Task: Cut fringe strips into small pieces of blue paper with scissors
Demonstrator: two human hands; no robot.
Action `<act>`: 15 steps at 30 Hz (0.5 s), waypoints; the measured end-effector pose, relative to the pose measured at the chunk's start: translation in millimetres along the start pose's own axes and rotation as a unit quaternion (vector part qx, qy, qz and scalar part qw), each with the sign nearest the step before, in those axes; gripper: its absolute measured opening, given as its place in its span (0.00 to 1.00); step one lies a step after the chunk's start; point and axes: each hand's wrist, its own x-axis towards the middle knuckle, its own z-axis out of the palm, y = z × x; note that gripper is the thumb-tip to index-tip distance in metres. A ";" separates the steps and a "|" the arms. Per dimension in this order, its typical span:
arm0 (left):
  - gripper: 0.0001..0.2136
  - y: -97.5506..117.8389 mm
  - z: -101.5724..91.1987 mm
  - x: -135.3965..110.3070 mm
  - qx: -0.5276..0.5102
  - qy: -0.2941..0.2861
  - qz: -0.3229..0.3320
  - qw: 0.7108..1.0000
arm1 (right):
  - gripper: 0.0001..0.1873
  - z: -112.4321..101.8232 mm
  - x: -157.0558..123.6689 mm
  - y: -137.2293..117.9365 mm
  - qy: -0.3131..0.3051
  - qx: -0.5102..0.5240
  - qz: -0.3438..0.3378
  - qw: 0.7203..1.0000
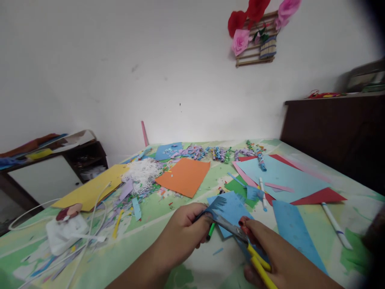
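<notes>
My left hand [183, 233] is closed around a dark blue fringed strip of paper [217, 204] and a green pen [211, 231] pokes out under its fingers. My right hand [270, 257] grips yellow-handled scissors [240, 237], whose metal blades point left and meet the fringed strip. Both hands hover low over a blue paper sheet [233, 210] on the green patterned table [156, 237].
Orange paper [185, 176], yellow paper [93, 186], light blue sheets [282, 176] and red paper [321, 196] lie about. A heap of white shreds [141, 173], rolled paper curls [219, 153], white pens [335, 224], a white charger with cables [64, 233]. Dark cabinet [337, 132] right.
</notes>
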 end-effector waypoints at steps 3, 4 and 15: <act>0.09 0.0 1.4 -1.1 0.079 -0.003 0.039 0.996 | 0.29 1.0 -1.2 -1.0 -0.009 0.015 -0.007 1.000; 0.09 0.4 1.9 -1.6 0.107 -0.005 0.058 0.993 | 0.30 1.5 -1.1 0.0 -0.007 0.020 -0.015 1.000; 0.07 1.0 1.4 -3.5 0.053 -0.040 0.002 0.998 | 0.18 4.9 1.9 6.8 -0.010 0.008 -0.045 0.999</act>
